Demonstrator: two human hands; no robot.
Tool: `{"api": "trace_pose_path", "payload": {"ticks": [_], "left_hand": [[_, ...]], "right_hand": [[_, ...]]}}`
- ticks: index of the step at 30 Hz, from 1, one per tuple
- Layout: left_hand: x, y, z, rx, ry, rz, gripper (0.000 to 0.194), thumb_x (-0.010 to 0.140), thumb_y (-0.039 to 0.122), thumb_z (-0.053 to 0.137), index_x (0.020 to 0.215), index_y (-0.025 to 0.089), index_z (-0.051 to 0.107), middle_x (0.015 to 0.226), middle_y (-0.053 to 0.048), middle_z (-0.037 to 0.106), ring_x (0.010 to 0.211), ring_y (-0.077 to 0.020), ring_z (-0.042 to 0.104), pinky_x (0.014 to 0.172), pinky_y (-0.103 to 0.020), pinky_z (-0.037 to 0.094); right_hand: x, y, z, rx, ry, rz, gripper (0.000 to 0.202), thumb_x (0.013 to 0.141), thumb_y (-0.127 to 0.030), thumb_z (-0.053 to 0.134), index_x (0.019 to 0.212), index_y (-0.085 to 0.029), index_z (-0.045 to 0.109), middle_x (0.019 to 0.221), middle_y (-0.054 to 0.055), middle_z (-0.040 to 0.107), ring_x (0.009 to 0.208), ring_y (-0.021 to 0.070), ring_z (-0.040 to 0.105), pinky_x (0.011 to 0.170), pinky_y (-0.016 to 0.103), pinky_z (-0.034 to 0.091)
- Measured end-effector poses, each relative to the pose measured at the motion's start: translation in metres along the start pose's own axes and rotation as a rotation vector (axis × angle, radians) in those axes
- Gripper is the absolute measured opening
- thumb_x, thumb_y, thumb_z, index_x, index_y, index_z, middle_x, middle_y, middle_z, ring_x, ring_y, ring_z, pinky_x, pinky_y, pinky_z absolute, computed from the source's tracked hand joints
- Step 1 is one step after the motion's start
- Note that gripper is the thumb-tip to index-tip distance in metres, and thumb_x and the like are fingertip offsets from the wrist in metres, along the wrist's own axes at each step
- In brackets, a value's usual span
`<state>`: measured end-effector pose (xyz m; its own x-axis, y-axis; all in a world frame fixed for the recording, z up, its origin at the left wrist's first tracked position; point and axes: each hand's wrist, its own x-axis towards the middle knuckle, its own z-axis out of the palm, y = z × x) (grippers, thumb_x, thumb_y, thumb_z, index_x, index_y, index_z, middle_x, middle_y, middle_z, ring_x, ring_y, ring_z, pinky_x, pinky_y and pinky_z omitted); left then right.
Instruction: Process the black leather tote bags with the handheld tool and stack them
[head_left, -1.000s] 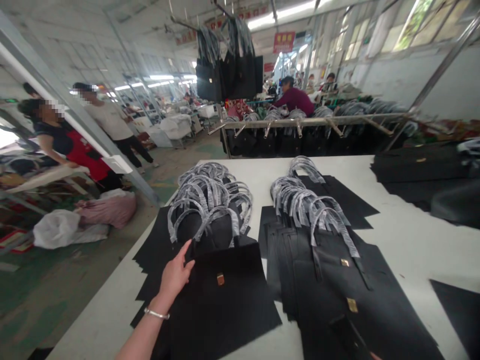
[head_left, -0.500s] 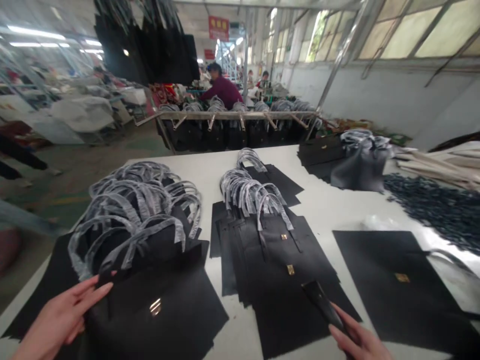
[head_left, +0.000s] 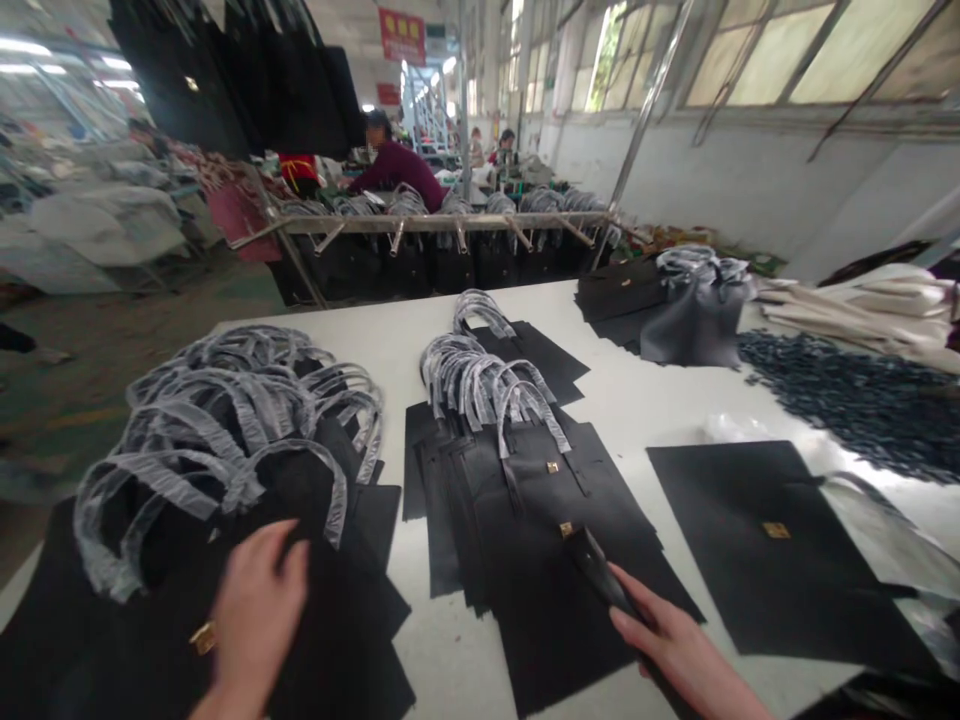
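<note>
My left hand point(head_left: 259, 610), a little blurred, is over the left pile of black bag panels point(head_left: 337, 620). A gap shows between its thumb and fingers, and I see nothing held in it; some fingertips are hidden. Beside it, a gold clasp point(head_left: 202, 637) sits on the top panel. Handles in clear plastic wrap point(head_left: 217, 400) arch over the back of this pile. My right hand point(head_left: 667, 635) grips a black strap point(head_left: 596, 570), its far end close to a gold clasp point(head_left: 566, 530) on the middle stack of panels point(head_left: 540, 600).
A single black panel point(head_left: 750, 560) with a gold clasp lies at the right. Behind it are a heap of small dark pieces point(head_left: 847, 400) and more black panels point(head_left: 690, 320). A metal rack point(head_left: 450, 222) holds bags beyond the white table point(head_left: 360, 325). A person point(head_left: 401, 170) in purple is farther back.
My left hand has let go of the top panel's edge at the handle and moved right over the pile. My right hand has shifted left and up with the strap. The view has turned right.
</note>
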<state>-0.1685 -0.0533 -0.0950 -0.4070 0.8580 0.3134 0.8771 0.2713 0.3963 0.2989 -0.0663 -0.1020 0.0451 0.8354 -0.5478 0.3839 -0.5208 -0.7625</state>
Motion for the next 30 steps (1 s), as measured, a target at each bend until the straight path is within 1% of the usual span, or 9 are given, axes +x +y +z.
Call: {"api": "trace_pose_path", "payload": {"ticks": [2,4,6,8,11,16,20,25,30], "left_hand": [[-0.032,0.06,0.061,-0.148,-0.228,0.272,0.029,0.091,0.025,0.043,0.114,0.021,0.06,0.123,-0.008,0.059,0.118,-0.0233,0.054,0.103,-0.037,0.044],[-0.072,0.116,0.113,-0.219,-0.433,0.53,0.035,0.09,0.019,0.047,0.123,0.022,0.056,0.138,-0.006,0.05,0.129,-0.0218,0.045,0.109,-0.04,0.038],[-0.107,0.155,0.147,-0.238,-0.5,0.695,0.044,0.088,0.022,0.055,0.131,0.022,0.05,0.149,-0.006,0.037,0.138,-0.0258,0.032,0.113,-0.05,0.03],[-0.132,0.173,0.162,-0.227,-0.501,0.72,0.048,0.087,0.026,0.057,0.134,0.022,0.047,0.153,-0.006,0.03,0.141,-0.0268,0.026,0.114,-0.056,0.024],[-0.154,0.172,0.165,-0.211,-0.511,0.709,0.046,0.089,0.028,0.055,0.134,0.024,0.046,0.155,-0.005,0.026,0.142,-0.0256,0.022,0.115,-0.056,0.021],[-0.172,0.159,0.161,-0.248,-0.548,0.804,0.045,0.092,0.035,0.05,0.135,0.023,0.046,0.156,-0.004,0.023,0.143,-0.0235,0.02,0.116,-0.049,0.021],[-0.174,0.162,0.159,-0.26,-0.566,0.81,0.045,0.095,0.041,0.045,0.136,0.023,0.045,0.155,-0.005,0.024,0.143,-0.0226,0.019,0.117,-0.048,0.017],[-0.171,0.164,0.154,-0.26,-0.558,0.791,0.042,0.097,0.043,0.04,0.133,0.022,0.049,0.154,-0.005,0.027,0.143,-0.0212,0.02,0.117,-0.045,0.016],[-0.169,0.165,0.151,-0.245,-0.556,0.794,0.044,0.098,0.044,0.036,0.134,0.023,0.047,0.154,-0.004,0.029,0.143,-0.0201,0.019,0.117,-0.044,0.015]], "right_hand": [[0.01,-0.01,0.007,0.01,-0.032,-0.015,0.066,0.077,-0.046,0.063,0.137,-0.023,0.051,0.066,-0.003,0.061,0.049,0.0134,0.055,0.047,0.024,0.048],[0.02,-0.019,0.014,0.01,-0.076,-0.016,0.067,0.078,-0.048,0.061,0.139,-0.023,0.048,0.063,-0.004,0.059,0.046,0.0124,0.054,0.044,0.024,0.046],[0.029,-0.028,0.02,0.004,-0.121,-0.008,0.068,0.08,-0.049,0.058,0.14,-0.021,0.046,0.062,-0.004,0.056,0.042,0.0112,0.053,0.041,0.023,0.044],[0.038,-0.034,0.024,0.014,-0.151,-0.008,0.068,0.081,-0.051,0.056,0.141,-0.02,0.045,0.063,-0.004,0.056,0.04,0.0105,0.053,0.039,0.022,0.043],[0.05,-0.038,0.029,0.04,-0.201,-0.026,0.065,0.082,-0.05,0.055,0.14,-0.022,0.045,0.062,-0.005,0.055,0.039,0.0102,0.053,0.037,0.022,0.042],[0.069,-0.04,0.04,0.081,-0.273,0.0,0.062,0.084,-0.047,0.055,0.14,-0.022,0.044,0.061,-0.006,0.056,0.035,0.0092,0.051,0.032,0.019,0.039],[0.073,-0.039,0.043,0.102,-0.255,0.01,0.064,0.084,-0.046,0.056,0.141,-0.02,0.043,0.06,-0.006,0.056,0.035,0.0085,0.051,0.033,0.019,0.04],[0.07,-0.036,0.041,0.093,-0.306,0.065,0.066,0.083,-0.049,0.056,0.141,-0.02,0.042,0.059,-0.006,0.056,0.035,0.0095,0.052,0.033,0.02,0.04],[0.069,-0.052,0.048,0.034,-0.115,-0.077,0.065,0.083,-0.048,0.057,0.14,-0.019,0.044,0.066,-0.005,0.059,0.041,0.0096,0.054,0.04,0.021,0.044]]}}
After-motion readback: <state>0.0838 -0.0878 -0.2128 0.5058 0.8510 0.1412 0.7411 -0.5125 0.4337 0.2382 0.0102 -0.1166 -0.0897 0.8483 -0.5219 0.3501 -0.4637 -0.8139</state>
